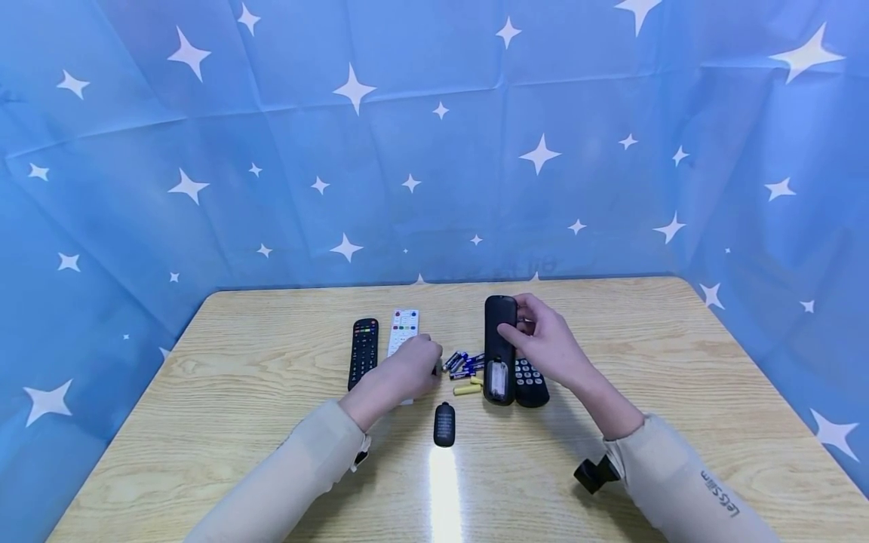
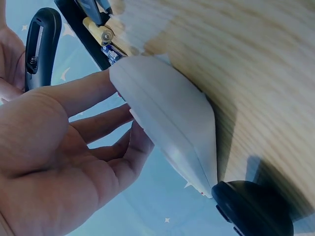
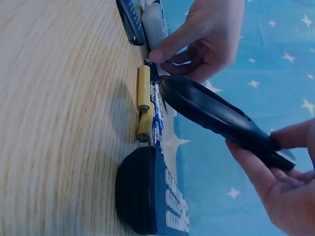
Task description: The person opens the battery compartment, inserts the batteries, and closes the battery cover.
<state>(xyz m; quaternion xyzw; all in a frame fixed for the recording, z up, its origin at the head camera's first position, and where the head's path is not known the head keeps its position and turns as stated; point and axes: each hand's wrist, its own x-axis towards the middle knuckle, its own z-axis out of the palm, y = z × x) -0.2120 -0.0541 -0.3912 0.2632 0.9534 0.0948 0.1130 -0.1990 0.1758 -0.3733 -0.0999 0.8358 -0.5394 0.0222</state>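
Observation:
My right hand (image 1: 548, 343) grips a black remote control (image 1: 500, 328), raised off the table with its back towards me. Its battery compartment (image 1: 498, 379) is uncovered, and a metal spring shows inside. A black battery cover (image 1: 444, 426) lies on the table in front. My left hand (image 1: 410, 366) is low beside the white remote (image 1: 403, 324), close to a heap of blue batteries (image 1: 463, 365). In the left wrist view the white remote (image 2: 162, 103) hides its fingertips, so whether they pinch a battery cannot be seen. Two yellow batteries (image 1: 466, 390) lie nearer me.
A second black remote (image 1: 363, 351) lies left of the white one. Another black remote with pale keys (image 1: 531, 385) rests under and right of the raised remote. The wooden table (image 1: 237, 422) meets a blue starry cloth (image 1: 434, 166) at its back edge.

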